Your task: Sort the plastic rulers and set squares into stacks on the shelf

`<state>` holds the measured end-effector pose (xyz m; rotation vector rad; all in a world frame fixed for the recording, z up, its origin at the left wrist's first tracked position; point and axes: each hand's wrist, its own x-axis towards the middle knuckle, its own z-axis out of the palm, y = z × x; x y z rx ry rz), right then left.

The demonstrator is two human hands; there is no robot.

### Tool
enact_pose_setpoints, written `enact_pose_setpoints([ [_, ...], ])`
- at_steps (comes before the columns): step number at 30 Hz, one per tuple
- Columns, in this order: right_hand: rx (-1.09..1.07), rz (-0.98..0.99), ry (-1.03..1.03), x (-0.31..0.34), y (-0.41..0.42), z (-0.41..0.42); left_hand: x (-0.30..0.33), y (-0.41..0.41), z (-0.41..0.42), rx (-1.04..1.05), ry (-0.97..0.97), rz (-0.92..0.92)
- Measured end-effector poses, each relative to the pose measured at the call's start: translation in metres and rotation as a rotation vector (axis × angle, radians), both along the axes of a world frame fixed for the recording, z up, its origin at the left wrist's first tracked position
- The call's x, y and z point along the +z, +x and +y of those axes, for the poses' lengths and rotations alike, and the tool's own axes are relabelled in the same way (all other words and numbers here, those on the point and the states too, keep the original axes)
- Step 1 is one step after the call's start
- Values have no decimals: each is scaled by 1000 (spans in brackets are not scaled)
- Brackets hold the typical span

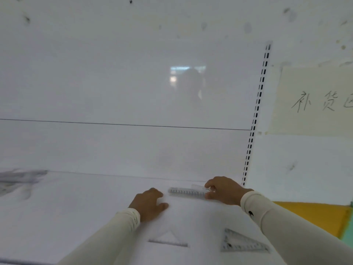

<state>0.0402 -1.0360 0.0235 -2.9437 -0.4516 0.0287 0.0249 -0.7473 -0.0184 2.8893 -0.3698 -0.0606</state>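
Rulers [186, 192] and set squares [242, 241] lie on white shelf [76, 207].

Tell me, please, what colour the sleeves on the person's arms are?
Cream white; the right sleeve bears a small black mark, clearest in the head view.

Shop: slotted shelf upright [256, 115], restock sign [313, 100]

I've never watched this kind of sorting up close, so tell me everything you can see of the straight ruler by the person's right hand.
The straight ruler is a long, narrow strip of clear plastic with dark graduation marks along one edge. It lies flat on the white shelf, near the back wall, running left to right. Its right end sits under the fingers of the right hand, which seems to pinch it; a second clear piece appears to overlap that end, though blur hides detail. The left hand rests close by without touching it.
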Motion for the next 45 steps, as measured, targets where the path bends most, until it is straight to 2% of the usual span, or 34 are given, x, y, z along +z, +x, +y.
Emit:
enact_pose_setpoints([
  [4,30,5,1,-2,19,25,-14,15,27,33,89,-3],
  [17,45,55,-36,-16,58,71,-38,17,43,29,18,-94],
  [32,2,135,-8,-33,61,75,-37,16,42,41,21,-97],
  [39,34,42,-2,-12,37,77,-27,7,35,48,67,-22],
  [45,157,45,5,23,29,82,-4,-18,26,170,24,26],
])
